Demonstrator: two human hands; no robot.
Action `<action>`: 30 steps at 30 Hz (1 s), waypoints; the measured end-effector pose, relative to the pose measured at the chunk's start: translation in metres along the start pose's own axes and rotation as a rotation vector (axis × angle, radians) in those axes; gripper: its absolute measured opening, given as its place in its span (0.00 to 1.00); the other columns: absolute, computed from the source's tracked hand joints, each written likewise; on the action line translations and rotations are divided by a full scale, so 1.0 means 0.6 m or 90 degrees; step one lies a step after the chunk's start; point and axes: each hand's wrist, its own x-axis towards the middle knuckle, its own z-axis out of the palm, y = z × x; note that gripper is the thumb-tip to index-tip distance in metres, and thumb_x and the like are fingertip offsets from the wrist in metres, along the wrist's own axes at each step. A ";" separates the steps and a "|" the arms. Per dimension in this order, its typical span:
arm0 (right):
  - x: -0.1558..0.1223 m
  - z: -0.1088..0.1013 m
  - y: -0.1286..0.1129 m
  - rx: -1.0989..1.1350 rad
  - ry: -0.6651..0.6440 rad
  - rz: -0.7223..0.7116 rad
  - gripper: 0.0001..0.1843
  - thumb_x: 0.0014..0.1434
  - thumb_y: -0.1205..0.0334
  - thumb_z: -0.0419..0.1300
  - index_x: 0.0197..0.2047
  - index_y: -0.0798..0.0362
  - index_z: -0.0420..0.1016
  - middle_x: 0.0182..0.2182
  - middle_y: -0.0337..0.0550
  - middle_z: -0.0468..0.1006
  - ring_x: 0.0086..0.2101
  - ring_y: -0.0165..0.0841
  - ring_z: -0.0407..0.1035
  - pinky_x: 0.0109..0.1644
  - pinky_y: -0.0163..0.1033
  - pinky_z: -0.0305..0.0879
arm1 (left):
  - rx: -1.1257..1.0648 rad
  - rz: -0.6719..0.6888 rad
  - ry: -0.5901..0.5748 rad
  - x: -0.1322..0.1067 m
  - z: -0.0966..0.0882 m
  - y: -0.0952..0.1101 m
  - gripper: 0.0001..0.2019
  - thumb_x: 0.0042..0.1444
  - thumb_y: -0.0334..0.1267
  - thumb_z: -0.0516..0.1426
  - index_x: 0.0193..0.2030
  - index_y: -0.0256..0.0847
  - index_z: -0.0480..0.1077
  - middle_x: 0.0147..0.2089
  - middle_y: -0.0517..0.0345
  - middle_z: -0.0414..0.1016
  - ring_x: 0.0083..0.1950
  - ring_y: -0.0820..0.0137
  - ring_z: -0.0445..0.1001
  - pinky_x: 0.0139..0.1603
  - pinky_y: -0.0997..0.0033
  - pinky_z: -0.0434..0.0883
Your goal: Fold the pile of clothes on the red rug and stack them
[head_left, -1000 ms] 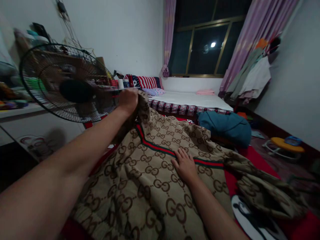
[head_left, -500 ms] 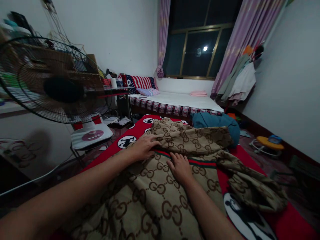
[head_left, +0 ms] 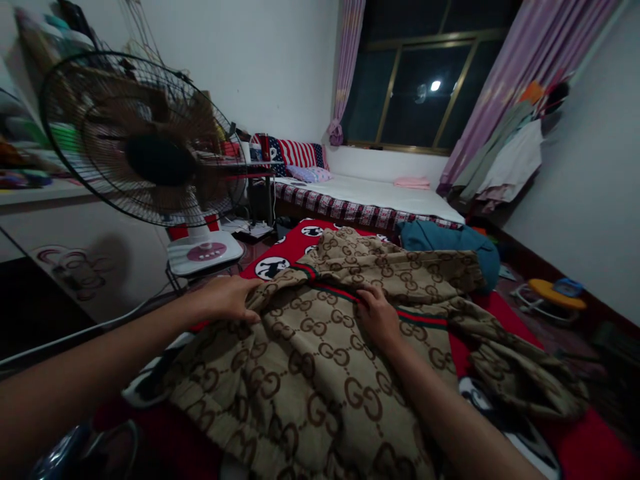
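Note:
A tan jacket with a brown double-G pattern and a green-red-green stripe lies spread on a red bed cover. One sleeve trails off to the right, folded at its end. At the jacket's left edge is my left hand, its thumb and fingers apart beside the cloth. My right hand rests on the middle of the jacket, its bent fingers closed on the cloth at the stripe. Its fingertips are partly hidden.
A standing fan is close on the left, above its white base. Teal cloth lies at the bed's far right. Beyond is another bed under the window. A yellow stool stands at the right.
My left hand has moved left from the jacket's stripe to its left edge, and its fingers have spread. My right hand's fingers have curled at the stripe. The view has shifted left.

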 end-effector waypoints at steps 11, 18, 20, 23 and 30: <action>0.145 -0.011 -0.043 -0.086 -0.118 -0.030 0.35 0.57 0.64 0.58 0.67 0.48 0.57 0.58 0.51 0.68 0.47 0.43 0.70 0.47 0.41 0.66 | -0.037 -0.045 0.043 -0.090 0.010 -0.025 0.23 0.49 0.41 0.56 0.54 0.47 0.69 0.41 0.54 0.78 0.44 0.58 0.76 0.40 0.68 0.68; 0.217 -0.036 0.002 -0.131 0.016 0.020 0.20 0.58 0.73 0.47 0.47 0.55 0.77 0.46 0.53 0.74 0.44 0.41 0.69 0.46 0.39 0.63 | -0.192 0.084 0.099 -0.119 -0.039 0.051 0.18 0.50 0.40 0.55 0.49 0.48 0.72 0.30 0.61 0.75 0.31 0.69 0.72 0.31 0.73 0.63; 0.219 -0.031 0.010 -0.123 0.002 0.039 0.22 0.58 0.73 0.46 0.49 0.56 0.76 0.48 0.53 0.74 0.45 0.40 0.69 0.47 0.39 0.62 | -0.228 0.115 0.083 -0.120 -0.039 0.081 0.17 0.50 0.38 0.55 0.49 0.49 0.72 0.31 0.61 0.75 0.32 0.69 0.72 0.31 0.74 0.62; 0.203 -0.008 0.021 -0.123 -0.074 0.067 0.22 0.58 0.73 0.47 0.50 0.57 0.75 0.49 0.54 0.74 0.46 0.40 0.69 0.49 0.39 0.61 | -0.279 0.150 0.046 -0.114 -0.022 0.118 0.16 0.51 0.36 0.55 0.47 0.48 0.73 0.30 0.61 0.75 0.31 0.70 0.72 0.30 0.74 0.61; 0.170 0.016 0.012 -0.110 -0.094 0.058 0.28 0.60 0.61 0.55 0.63 0.59 0.63 0.59 0.59 0.64 0.54 0.45 0.64 0.55 0.43 0.60 | -0.416 0.206 0.033 -0.088 0.031 0.158 0.16 0.49 0.33 0.56 0.47 0.45 0.71 0.26 0.64 0.70 0.27 0.72 0.68 0.28 0.75 0.59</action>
